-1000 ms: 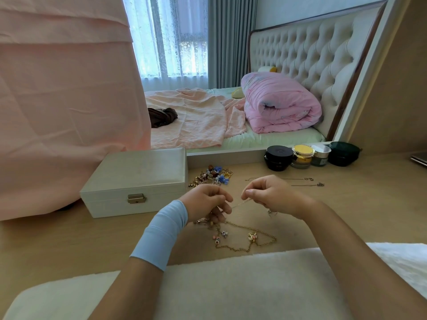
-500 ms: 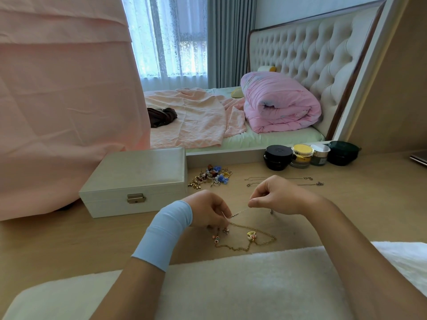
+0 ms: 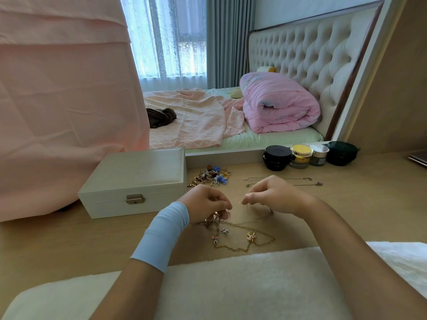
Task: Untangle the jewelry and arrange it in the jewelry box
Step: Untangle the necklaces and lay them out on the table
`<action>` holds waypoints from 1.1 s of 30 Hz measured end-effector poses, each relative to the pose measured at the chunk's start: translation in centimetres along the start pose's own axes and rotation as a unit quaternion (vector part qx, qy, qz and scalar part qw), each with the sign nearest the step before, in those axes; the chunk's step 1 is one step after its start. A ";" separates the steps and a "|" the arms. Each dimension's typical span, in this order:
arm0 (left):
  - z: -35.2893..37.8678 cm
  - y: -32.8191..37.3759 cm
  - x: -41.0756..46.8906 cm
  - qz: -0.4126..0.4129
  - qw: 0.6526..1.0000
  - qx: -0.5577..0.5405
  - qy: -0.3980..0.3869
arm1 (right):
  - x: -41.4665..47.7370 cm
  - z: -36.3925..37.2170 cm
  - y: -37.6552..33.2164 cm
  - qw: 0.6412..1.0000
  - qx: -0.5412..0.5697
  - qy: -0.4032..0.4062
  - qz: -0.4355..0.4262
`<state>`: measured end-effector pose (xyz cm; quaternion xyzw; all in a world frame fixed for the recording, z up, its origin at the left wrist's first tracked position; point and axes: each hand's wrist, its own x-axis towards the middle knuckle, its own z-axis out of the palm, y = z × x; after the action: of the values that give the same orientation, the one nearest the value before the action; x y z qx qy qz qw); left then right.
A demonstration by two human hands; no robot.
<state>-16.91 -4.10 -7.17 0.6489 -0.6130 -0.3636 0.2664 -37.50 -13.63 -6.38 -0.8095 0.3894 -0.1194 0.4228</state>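
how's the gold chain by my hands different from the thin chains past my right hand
The gold chain is heavy-linked and carries charms; the thin chains are fine, with only small bits at their ends. The gold chain lies in loose loops, one end running into the tangle that the left hand grips; the thin chains lie stretched almost straight, untouched. Both rest on the wooden table.
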 end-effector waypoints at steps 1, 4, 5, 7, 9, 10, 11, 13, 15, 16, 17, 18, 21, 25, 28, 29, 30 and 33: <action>0.0 0.0 0.0 0.006 1.000 -0.010 0.005 | 0.1 0.3 0.0 1.000 0.024 0.011 -0.005; 0.1 0.2 0.0 0.024 0.999 -0.038 0.016 | 0.5 1.9 -0.3 0.998 0.050 0.015 -0.031; 0.1 0.2 0.1 0.032 0.998 -0.043 0.019 | 0.5 2.4 -0.5 0.996 0.077 0.007 -0.039; 0.1 0.1 0.2 0.047 0.997 -0.042 0.032 | 0.4 3.1 -0.8 0.984 0.171 -0.030 -0.036; 0.0 0.0 0.2 0.051 0.997 -0.040 0.038 | 0.3 3.3 -1.0 0.975 0.211 -0.066 -0.026; -0.1 -0.1 0.2 0.051 0.997 -0.041 0.036 | 0.2 3.2 -1.0 0.976 0.201 -0.076 -0.024; -0.1 -0.1 0.3 0.051 0.997 -0.041 0.035 | 0.3 3.1 -0.9 0.978 0.190 -0.084 -0.021; -0.2 0.0 0.2 0.052 0.997 -0.039 0.036 | 0.3 2.9 -0.8 0.979 0.180 -0.096 -0.005; -0.3 0.2 0.1 0.053 0.997 -0.029 0.042 | 0.3 2.6 -0.7 0.983 0.158 -0.095 0.012; -0.4 0.2 0.0 0.052 0.997 -0.018 0.047 | 0.2 2.5 -0.7 0.985 0.143 -0.092 0.015; -0.6 0.2 0.0 0.049 0.998 -0.005 0.049 | 0.2 2.4 -0.7 0.987 0.134 -0.089 0.015; -0.7 0.1 0.0 0.041 0.998 0.008 0.046 | 0.2 2.2 -0.6 0.988 0.132 -0.085 0.013; -1.1 -0.1 -0.2 0.016 0.999 0.041 0.026 | 0.0 1.8 -0.8 0.989 0.130 -0.071 0.011; -1.8 0.0 -0.5 -0.005 0.997 0.075 0.005 | -0.1 1.5 -0.8 0.990 0.127 -0.058 0.009; -2.1 0.3 -0.7 -0.017 0.992 0.123 -0.005 | -0.2 1.5 -0.8 0.992 0.120 -0.050 -0.002; -2.1 0.5 -0.7 -0.019 0.991 0.132 -0.007 | -0.2 1.5 -0.9 0.993 0.108 -0.046 -0.006; -2.2 0.6 -0.8 -0.021 0.990 0.140 -0.006 | -0.2 1.6 -0.9 0.995 0.090 -0.043 -0.010; -2.2 0.8 -0.9 -0.018 0.988 0.151 0.007 | 0.1 1.8 -0.9 0.999 0.026 -0.042 -0.011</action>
<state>-15.66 -3.52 -5.12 0.6949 -0.6473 -0.2672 0.1635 -36.03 -12.34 -6.84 -0.8066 0.3590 -0.1000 0.4588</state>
